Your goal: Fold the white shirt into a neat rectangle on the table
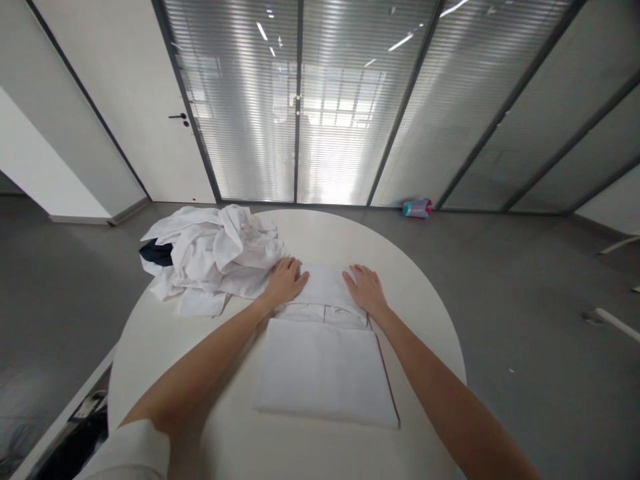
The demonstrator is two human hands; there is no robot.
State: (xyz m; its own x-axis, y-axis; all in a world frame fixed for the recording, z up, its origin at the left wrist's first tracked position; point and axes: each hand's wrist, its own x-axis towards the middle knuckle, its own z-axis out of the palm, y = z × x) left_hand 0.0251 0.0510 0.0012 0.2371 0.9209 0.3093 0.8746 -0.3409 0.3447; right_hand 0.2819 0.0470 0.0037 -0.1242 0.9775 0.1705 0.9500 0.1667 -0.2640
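Round white table (425, 300), grey floor, glass wall; both hands flat, open, on folded shirt (325, 360).

**Cloth, matt tabletop and glass**

The folded shirt (325, 373) is white woven cloth, matt and pressed smooth, with a faint fine weave. The pile of shirts (215, 257) beside it is the same white cloth, creased and rumpled, with a piece of dark fabric (156, 253) at its edge. The round table (425, 300) has a smooth, matt off-white top. The floor (525, 300) looks grey with a dull sheen. The glass wall (340, 100) is glossy in dark metal frames.
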